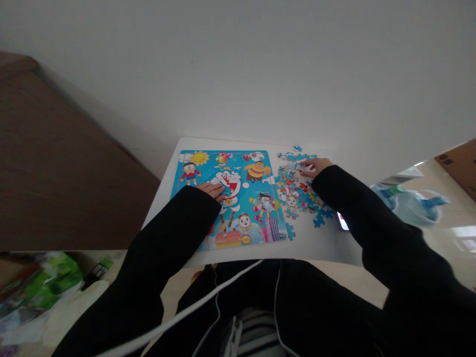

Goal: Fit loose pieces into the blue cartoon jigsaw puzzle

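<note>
Loosely, puzzle pieces (292,191) heaped outside board (241,192); left hand (212,190) atop, right hand (316,166) at heap; can't tell either grip.

my feed's pretty dim and grey, floor (465,233) glare past the right edge of the surface (307,238), black sleeves (178,223) swallowing detail, puzzle pieces (292,201) a bit soft, frame edges look stretched

- Your sleeves (182,220) are plain black; your shirt (256,342) is striped dark and pale.
- Your puzzle board (247,203) is blue, with cartoon printing in red, yellow and white.
- Your loose pieces (292,186) mix blue, red, orange and white.
- Your desk (308,240) is white.
</note>
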`<state>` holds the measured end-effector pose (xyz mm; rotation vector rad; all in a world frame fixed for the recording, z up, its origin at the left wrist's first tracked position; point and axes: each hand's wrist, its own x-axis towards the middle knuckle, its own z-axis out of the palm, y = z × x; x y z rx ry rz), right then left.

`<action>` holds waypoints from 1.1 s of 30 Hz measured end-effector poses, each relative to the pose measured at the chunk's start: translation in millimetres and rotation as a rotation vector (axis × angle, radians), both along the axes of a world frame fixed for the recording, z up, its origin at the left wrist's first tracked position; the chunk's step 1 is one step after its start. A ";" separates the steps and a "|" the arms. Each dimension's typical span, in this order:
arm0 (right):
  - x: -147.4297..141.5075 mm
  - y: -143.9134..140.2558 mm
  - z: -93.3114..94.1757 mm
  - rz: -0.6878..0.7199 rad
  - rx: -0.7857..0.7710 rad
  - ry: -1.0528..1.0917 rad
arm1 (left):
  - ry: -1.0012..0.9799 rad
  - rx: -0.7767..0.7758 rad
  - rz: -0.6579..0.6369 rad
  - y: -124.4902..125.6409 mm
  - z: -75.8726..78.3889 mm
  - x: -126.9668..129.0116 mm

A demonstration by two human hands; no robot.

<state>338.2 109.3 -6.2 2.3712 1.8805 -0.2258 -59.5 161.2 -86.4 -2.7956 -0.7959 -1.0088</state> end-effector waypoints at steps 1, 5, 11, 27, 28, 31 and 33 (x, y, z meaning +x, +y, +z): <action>-1.3 3.5 -1.2 0.030 -0.015 -0.029 | 0.000 0.003 -0.002 -0.1 0.2 0.1; -6.7 3.5 -2.9 0.087 -0.080 -0.158 | 0.001 0.007 -0.017 -0.4 0.2 0.6; -31.3 -13.8 16.0 0.074 0.116 -0.216 | -0.004 0.005 -0.006 0.8 -4.2 0.4; -199.4 44.8 2.0 0.482 0.079 0.334 | 0.026 -0.020 0.028 -0.7 -6.3 2.5; -199.4 46.3 0.6 0.482 0.078 0.308 | 0.026 -0.026 0.028 -1.5 -6.0 2.9; -199.0 47.9 0.3 0.499 0.074 0.256 | 0.019 -0.045 0.029 -4.1 -4.3 4.6; -200.5 48.0 2.6 0.506 0.070 0.236 | 0.013 -0.059 0.031 -5.3 -2.3 5.8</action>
